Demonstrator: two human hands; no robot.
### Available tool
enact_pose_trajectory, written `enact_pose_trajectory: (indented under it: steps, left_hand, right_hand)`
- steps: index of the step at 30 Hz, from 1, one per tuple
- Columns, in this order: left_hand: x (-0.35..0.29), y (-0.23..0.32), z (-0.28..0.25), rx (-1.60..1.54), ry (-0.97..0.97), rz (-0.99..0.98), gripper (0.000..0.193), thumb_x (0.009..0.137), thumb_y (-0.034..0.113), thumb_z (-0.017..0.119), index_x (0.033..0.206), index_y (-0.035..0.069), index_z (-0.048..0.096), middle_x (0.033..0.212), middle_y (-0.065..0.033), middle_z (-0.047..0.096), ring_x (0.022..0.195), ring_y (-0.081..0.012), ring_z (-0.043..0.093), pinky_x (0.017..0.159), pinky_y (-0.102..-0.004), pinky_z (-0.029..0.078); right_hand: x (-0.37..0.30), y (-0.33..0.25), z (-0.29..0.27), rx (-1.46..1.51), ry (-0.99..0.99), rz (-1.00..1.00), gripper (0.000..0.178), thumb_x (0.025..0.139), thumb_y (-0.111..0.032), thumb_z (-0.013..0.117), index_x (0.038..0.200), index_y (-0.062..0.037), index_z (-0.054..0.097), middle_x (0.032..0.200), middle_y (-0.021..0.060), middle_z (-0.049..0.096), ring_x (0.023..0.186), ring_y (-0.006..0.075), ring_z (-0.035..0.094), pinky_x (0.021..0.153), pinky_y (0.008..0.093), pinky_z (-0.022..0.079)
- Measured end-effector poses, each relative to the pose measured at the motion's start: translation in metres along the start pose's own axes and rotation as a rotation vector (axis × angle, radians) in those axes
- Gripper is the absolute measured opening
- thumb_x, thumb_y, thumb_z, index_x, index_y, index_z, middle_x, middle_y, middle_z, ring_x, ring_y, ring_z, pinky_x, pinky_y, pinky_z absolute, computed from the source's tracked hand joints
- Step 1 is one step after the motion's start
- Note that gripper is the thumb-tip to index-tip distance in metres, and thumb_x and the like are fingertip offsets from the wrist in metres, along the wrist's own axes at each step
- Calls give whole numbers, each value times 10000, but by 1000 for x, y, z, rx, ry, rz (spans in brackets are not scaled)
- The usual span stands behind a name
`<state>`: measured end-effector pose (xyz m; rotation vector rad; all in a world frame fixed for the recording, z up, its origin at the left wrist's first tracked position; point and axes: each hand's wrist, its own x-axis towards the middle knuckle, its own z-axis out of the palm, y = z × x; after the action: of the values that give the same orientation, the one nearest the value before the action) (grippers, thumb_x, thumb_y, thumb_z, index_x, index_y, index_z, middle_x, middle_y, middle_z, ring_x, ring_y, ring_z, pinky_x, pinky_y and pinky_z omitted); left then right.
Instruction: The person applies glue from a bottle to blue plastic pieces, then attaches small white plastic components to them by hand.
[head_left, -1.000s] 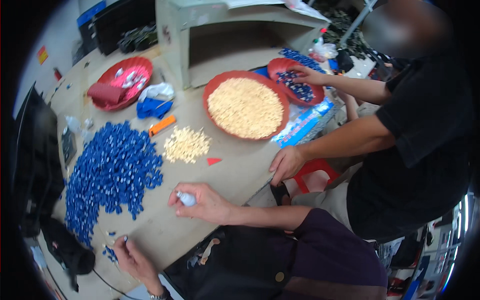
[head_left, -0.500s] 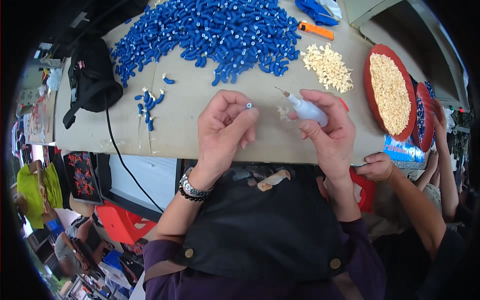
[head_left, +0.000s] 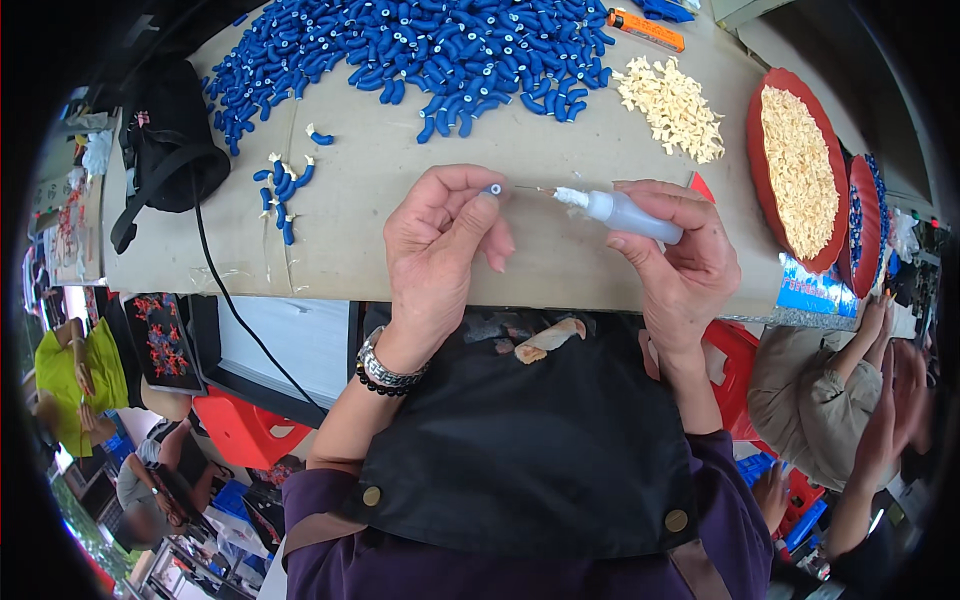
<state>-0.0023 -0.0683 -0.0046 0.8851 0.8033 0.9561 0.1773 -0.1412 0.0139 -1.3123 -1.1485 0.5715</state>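
Observation:
My left hand (head_left: 432,240) pinches a small blue curved piece (head_left: 492,189) between thumb and forefinger, its round white end showing. Most of that piece is hidden by the fingers. In my right hand (head_left: 690,265) is a translucent squeeze bottle (head_left: 645,218) with a thin needle tip, lying nearly level. White material wraps the bottle's neck. The needle points left at the blue piece, its tip just short of it or at it; I cannot tell whether they touch. Both hands are above the near part of the table (head_left: 560,265).
A big heap of blue pieces (head_left: 430,50) covers the far table. Several blue pieces with cream tips (head_left: 283,190) lie left. Cream bits (head_left: 668,108) are heaped at right, near a red tray (head_left: 768,85) of more. A black object (head_left: 165,150) trails a cord. Other people sit at right.
My right hand has turned the bottle from slanting up to nearly level, bringing its needle left to the blue piece. The view has shifted slightly. A neighbour's hand has left the table edge at right.

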Motion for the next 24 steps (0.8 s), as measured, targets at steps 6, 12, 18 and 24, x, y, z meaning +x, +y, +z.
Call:
enact_pose_trajectory:
  steps: [6, 12, 18, 24]
  left_hand:
    - [2, -4, -4, 51, -51, 41, 148, 931, 65, 539, 1063, -1, 525, 901, -85, 625, 612, -80, 547, 505, -199, 412]
    - [1, 4, -2, 23, -70, -31, 161, 924, 74, 555, 1063, 17, 497, 902, -80, 635, 605, -59, 540, 486, -187, 399]
    - [2, 4, -4, -2, -76, -61, 146, 927, 101, 558, 1048, 38, 505, 869, -44, 627, 584, -38, 495, 475, -175, 351]
    - [1, 4, -4, -24, -65, -81, 139, 961, 171, 525, 1016, 44, 523, 759, 20, 548, 559, -23, 422, 477, -175, 292]
  right_hand:
    - [1, 4, 2, 43, 3, 46, 254, 716, 99, 701, 951, 38, 627, 993, 138, 647, 906, 183, 624, 788, 284, 501]
    - [2, 4, 3, 177, 6, 145, 260, 758, 89, 676, 999, 45, 591, 1014, 138, 641, 917, 178, 624, 809, 284, 511]
    - [2, 5, 1, 189, 0, 153, 275, 766, 89, 675, 1018, 46, 575, 1016, 140, 640, 933, 181, 624, 820, 294, 518]
    - [0, 5, -1, 192, -3, 155, 280, 775, 79, 679, 1031, 48, 570, 1028, 140, 637, 941, 181, 624, 824, 292, 520]
